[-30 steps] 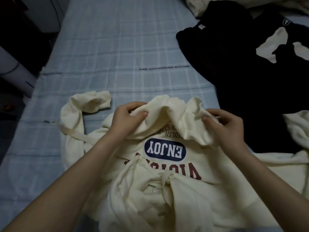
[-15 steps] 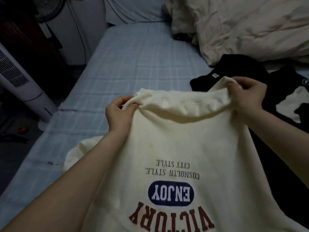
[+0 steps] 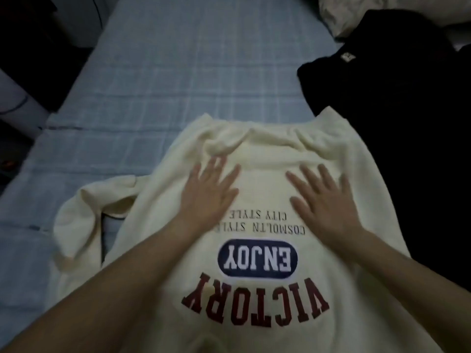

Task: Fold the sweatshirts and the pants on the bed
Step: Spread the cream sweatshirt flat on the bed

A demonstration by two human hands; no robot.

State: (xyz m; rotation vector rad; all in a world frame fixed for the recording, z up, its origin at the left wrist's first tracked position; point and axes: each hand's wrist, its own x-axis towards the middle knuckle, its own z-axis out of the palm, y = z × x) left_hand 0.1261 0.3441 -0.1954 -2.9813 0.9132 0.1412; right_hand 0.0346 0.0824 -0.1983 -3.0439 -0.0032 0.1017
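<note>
The sweatshirt [image 3: 267,154] was cream, printed with dark red block letters [image 3: 254,305], a navy oval patch [image 3: 257,258] with white lettering, and small dark grey text [image 3: 265,221]. The bed [image 3: 191,72] wore a pale blue sheet crossed by a lighter plaid grid. The garment [image 3: 397,103] beside it was black with a small white label [image 3: 347,57].

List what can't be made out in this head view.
Head view only:
- Cream sweatshirt: neck end cut off by the bottom edge.
- Its small print: partly covered by the left hand.
- Black garment: too dark to tell its type, cut off by the right edge.
</note>
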